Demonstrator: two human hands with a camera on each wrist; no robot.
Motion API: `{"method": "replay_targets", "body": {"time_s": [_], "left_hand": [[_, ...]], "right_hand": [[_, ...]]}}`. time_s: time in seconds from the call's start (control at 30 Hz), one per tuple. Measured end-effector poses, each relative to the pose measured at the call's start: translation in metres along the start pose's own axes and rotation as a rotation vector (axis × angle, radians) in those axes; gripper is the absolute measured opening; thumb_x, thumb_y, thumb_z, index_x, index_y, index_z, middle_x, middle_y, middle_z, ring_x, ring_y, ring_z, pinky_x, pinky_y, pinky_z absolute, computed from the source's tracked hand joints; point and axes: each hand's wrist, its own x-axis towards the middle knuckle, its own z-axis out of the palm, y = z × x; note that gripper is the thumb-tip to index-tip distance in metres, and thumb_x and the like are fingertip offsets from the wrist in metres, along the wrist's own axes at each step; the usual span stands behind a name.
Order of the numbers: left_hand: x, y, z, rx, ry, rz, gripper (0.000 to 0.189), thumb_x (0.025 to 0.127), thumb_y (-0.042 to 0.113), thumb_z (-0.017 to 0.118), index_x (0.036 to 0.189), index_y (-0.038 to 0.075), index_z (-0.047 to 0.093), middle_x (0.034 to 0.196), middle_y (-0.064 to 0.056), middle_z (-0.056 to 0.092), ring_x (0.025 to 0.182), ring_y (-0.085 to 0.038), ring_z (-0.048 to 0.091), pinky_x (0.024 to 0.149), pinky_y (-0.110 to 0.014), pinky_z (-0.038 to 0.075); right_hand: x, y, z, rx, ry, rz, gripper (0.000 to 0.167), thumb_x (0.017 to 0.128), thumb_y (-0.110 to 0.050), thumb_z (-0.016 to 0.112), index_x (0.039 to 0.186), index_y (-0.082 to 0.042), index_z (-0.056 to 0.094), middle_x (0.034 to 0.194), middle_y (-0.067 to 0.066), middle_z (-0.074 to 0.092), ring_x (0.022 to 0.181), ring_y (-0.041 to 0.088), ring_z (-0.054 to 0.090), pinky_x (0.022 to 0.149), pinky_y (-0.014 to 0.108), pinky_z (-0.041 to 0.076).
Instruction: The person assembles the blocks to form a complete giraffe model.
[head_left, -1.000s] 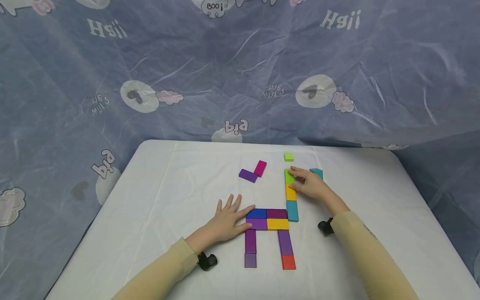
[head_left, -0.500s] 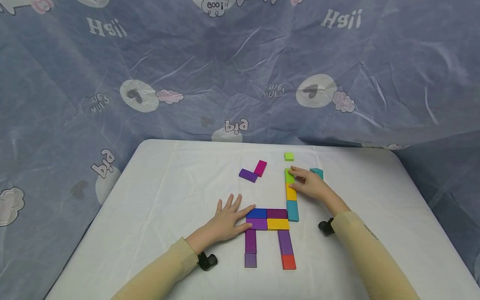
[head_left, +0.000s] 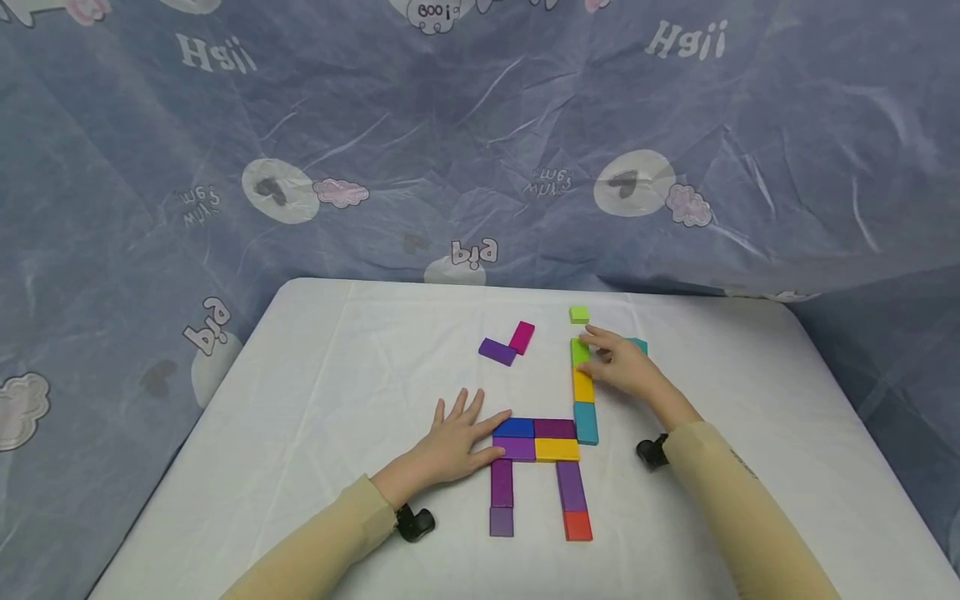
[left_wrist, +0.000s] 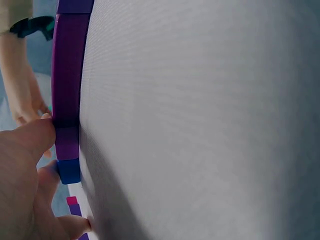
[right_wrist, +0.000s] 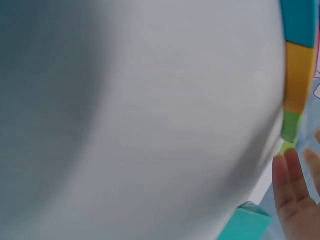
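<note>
Flat coloured blocks form a four-legged-looking figure on a white table (head_left: 360,367). My left hand (head_left: 447,446) lies with spread, straight fingers at its left end, index finger at the blue block (head_left: 515,428) and thumb at the purple block (head_left: 516,450). A column rises on the right: a teal block (head_left: 586,423), a yellow block (head_left: 582,387) and a green block (head_left: 580,350). My right hand (head_left: 624,364) hovers at the column's upper right, fingertips near the green block's top, thumb by the green-yellow joint. In the right wrist view its fingers (right_wrist: 289,177) look fairly straight beside the green block (right_wrist: 290,125).
A small lime block (head_left: 579,315) lies beyond the column. A loose purple block (head_left: 497,352) touches a magenta block (head_left: 522,337) to the left. Behind the right hand, another teal block (head_left: 641,344) shows partly. A patterned blue cloth (head_left: 480,167) hangs behind the table.
My right hand's fingertips have shifted slightly up and off the green block. The left hand and the blocks stay as they were.
</note>
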Motion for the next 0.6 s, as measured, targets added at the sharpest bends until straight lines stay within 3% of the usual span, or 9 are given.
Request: {"method": "replay_targets", "body": {"time_s": [0.2, 0.6], "left_hand": [[0.000, 0.000, -0.001, 0.010, -0.004, 0.002, 0.059, 0.099, 0.054, 0.047, 0.153, 0.034, 0.035, 0.164, -0.020, 0.016, 0.151, -0.046, 0.007, 0.115, -0.071, 0.005], [0.001, -0.003, 0.000, 0.032, -0.009, -0.007, 0.060, 0.099, 0.057, 0.045, 0.154, 0.037, 0.033, 0.164, -0.018, 0.014, 0.151, -0.045, 0.006, 0.114, -0.071, 0.005]], "right_hand": [[0.017, -0.023, -0.003, -0.068, 0.044, 0.003, 0.055, 0.094, -0.029, 0.067, 0.142, -0.004, 0.052, 0.145, 0.022, 0.049, 0.123, 0.041, 0.052, 0.104, 0.056, 0.043], [0.053, -0.071, 0.022, -0.119, -0.081, 0.059, 0.067, 0.090, -0.034, 0.071, 0.145, -0.004, 0.048, 0.148, 0.024, 0.045, 0.139, 0.041, 0.039, 0.114, 0.057, 0.031]]}}
